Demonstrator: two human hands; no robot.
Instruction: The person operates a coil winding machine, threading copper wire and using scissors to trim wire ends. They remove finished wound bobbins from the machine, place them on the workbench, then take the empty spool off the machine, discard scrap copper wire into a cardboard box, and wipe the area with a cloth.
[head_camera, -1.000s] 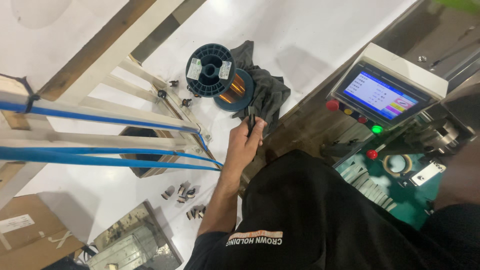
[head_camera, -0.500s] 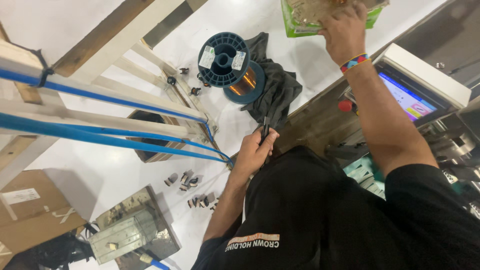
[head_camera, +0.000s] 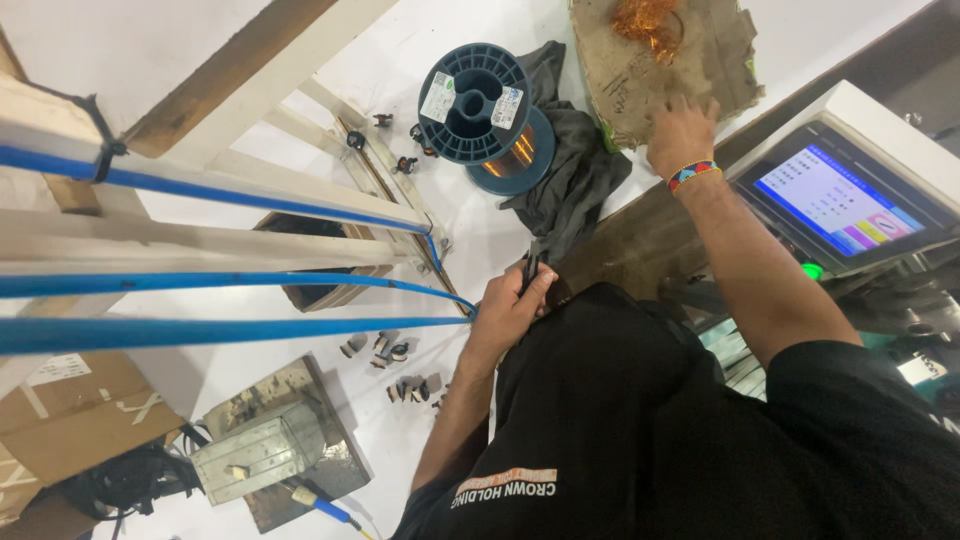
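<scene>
Head view: left hand (head_camera: 508, 312) half-hides dark tool (head_camera: 528, 272).

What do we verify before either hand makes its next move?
1. Left hand grip on the dark hand tool: ok, fingers closed round it.
2. Tool tip state: cannot tell, it blends into the dark cloth.
3. Right hand: ok, open and flat on the cardboard tray, holding nothing.
4. Copper wire scrap: ok, lying in the tray.
5. Blue wire spool: ok, resting on the table, apart from both hands.
6. Small loose parts: not ok, scattered beside the left forearm.
</scene>
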